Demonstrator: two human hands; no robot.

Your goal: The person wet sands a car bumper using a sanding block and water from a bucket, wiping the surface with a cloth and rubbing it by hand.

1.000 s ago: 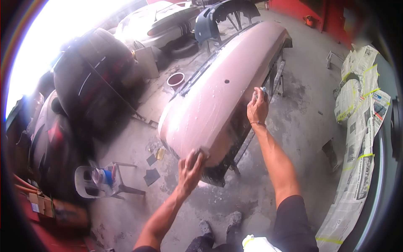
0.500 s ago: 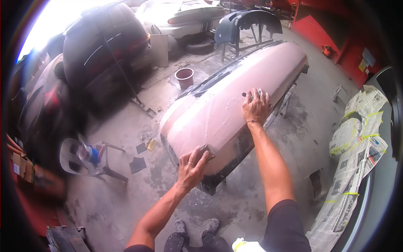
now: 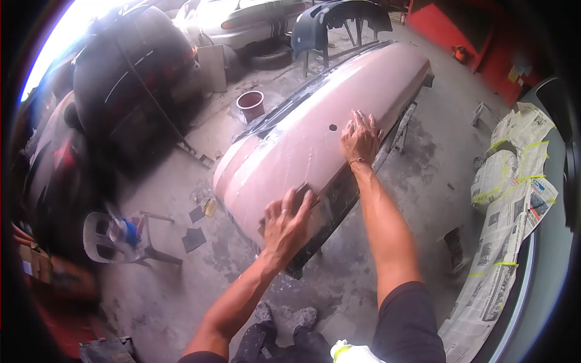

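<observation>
A pinkish car bumper (image 3: 339,103) with wet drops and a small round hole lies lengthwise in front of me on a stand. My left hand (image 3: 287,225) is closed on a dark sanding block (image 3: 301,192) at the bumper's near end; its fingers hide part of the block. Farther along, my right hand (image 3: 361,139) rests on the bumper's right side, fingers stretched out, just right of the hole. I see nothing held in it, though its palm is hidden.
A maroon bucket (image 3: 250,106) stands left of the bumper. Dark sheets (image 3: 193,239) and a yellowish piece (image 3: 210,207) lie on the floor by a plastic chair (image 3: 130,239). Newspaper-masked bodywork (image 3: 502,242) lines the right; a dark bumper (image 3: 339,23) and cars stand behind.
My left hand has moved the block up and right along the bumper. My right hand has shifted away from the hole, which now shows fully. The whole view has tilted slightly.
</observation>
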